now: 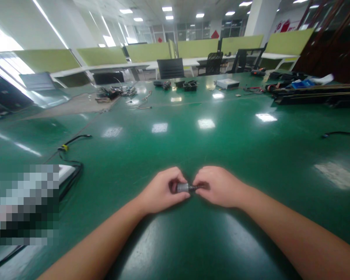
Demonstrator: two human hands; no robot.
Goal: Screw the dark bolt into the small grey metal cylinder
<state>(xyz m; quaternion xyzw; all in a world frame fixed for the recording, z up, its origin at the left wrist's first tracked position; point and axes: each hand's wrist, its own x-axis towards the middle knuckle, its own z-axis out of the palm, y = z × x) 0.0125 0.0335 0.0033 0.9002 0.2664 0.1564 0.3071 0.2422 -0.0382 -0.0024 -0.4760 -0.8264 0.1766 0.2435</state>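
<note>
Low in the middle of the head view, a small grey cylinder (183, 188) lies level between my two hands, with a dark, narrower end pointing right. My left hand (167, 189) is closed around its left part, thumb below and fingers above. The thumb and fingers of my right hand (217, 186) pinch the dark end (192, 188). Most of that end is hidden inside the right fingers, so I cannot tell exactly what the piece is. Both hands are over the green tabletop (175, 151), close to its near edge.
A blurred-out device (23, 198) and black cables (72, 175) lie at the left. Another cable (341, 133) reaches in from the right. Along the far side are tangled wires (119, 91), a silver box (227, 83) and long black bars (312, 97). Chairs (170, 69) stand beyond.
</note>
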